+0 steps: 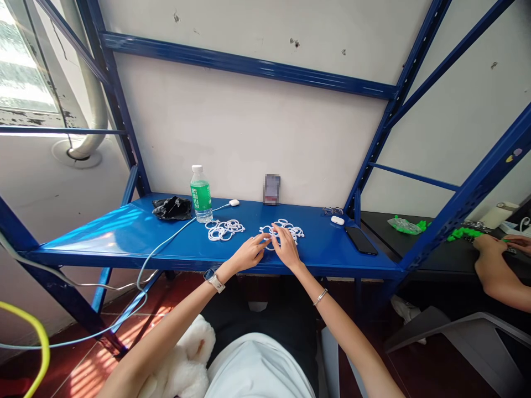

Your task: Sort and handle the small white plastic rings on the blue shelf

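Note:
Two heaps of white plastic rings lie on the blue metal shelf [124, 232]. My left hand [248, 254] and my right hand [285, 246] meet at the near edge of the right heap [288, 228], fingertips pinching a white ring between them. The left heap [224, 229] lies untouched a little to the left. A watch is on my left wrist and a thin bracelet on my right.
A green-labelled water bottle [201, 194], a black bag [171, 207], a white cable with charger [234, 203], a small upright card [271, 189], glasses [332, 210], a white case [337, 220] and a dark phone [360, 240] share the shelf. Another person's hands [493, 260] handle green parts at the right.

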Tool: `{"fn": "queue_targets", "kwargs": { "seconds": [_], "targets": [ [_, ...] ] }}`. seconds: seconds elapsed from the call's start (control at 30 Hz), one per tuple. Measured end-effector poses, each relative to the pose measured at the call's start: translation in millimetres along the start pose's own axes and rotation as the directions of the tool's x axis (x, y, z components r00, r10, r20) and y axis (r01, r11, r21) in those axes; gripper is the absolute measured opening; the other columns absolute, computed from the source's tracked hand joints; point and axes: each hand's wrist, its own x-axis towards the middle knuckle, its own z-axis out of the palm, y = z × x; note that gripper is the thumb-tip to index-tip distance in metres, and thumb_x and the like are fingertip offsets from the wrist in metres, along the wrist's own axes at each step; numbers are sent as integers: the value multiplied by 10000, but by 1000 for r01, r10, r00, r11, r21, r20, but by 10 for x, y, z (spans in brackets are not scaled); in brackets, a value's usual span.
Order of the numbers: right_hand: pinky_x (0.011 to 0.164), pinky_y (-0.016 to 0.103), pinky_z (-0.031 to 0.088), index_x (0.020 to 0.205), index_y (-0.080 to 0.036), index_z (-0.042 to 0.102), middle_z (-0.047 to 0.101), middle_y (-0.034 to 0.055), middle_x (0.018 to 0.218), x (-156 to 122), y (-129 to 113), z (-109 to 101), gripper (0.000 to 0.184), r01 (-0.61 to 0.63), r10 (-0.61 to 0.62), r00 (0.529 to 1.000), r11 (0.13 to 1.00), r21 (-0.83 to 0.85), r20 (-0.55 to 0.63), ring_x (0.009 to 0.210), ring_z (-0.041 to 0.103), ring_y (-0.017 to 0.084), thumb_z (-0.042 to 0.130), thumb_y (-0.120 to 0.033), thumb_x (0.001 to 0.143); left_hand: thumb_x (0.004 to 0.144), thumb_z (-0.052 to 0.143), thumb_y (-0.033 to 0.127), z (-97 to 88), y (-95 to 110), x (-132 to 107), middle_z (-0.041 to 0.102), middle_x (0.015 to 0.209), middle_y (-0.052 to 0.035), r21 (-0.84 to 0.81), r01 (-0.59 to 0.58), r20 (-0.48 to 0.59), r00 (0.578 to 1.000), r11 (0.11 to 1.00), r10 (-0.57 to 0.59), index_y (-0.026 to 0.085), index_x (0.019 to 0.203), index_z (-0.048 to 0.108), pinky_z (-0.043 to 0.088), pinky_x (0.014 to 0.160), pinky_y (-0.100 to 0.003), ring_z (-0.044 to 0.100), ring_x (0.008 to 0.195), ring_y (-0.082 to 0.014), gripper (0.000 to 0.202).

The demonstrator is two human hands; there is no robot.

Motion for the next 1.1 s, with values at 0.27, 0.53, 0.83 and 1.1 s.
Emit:
{"fn": "queue_targets", "kwargs": {
  "seconds": [0.27, 0.53, 0.83, 1.1],
  "targets": [
    [874, 401, 512, 1282, -240, 569, 683, 79, 1068, -3, 49, 22, 346, 57, -56, 998, 997, 49, -34, 993, 611, 230, 383, -255, 991, 845, 408, 83, -6, 21, 1, 485, 1382, -148, -9, -39, 45, 998, 999, 39, 161, 1284, 537, 482, 958, -419, 511, 1231, -290, 464],
    [796, 333, 526, 1049, -242, 701, 721, 51, 944, 1, 89, 28, 225, 20, 1, 989, 990, 139, -147, 899, 649, 204, 499, -270, 953, 864, 449, 121, -44, -2, 13, 611, 1165, -97, -194, 38, -167, 983, 980, -71, 194, 1134, 603, 493, 922, -363, 574, 1093, -219, 319],
    [761, 337, 515, 889, -233, 684, 690, 50, 849, -34, 42, 4, 209, 62, -49, 992, 991, 115, -118, 838, 634, 203, 487, -266, 953, 894, 523, 439, 1, -133, 61, 657, 838, -41, -467, 296, -189, 887, 833, -421, 176, 881, 606, 492, 655, -275, 619, 769, -173, 276],
    [667, 322, 513, 915, -220, 685, 704, 59, 834, -62, 70, 33, 252, -59, 66, 993, 995, 76, -95, 706, 637, 196, 462, -332, 952, 922, 469, 485, -123, -5, 61, 670, 930, -65, -504, 201, -85, 956, 840, -279, 171, 1051, 609, 502, 712, -293, 626, 834, -185, 367]
  ]
}}
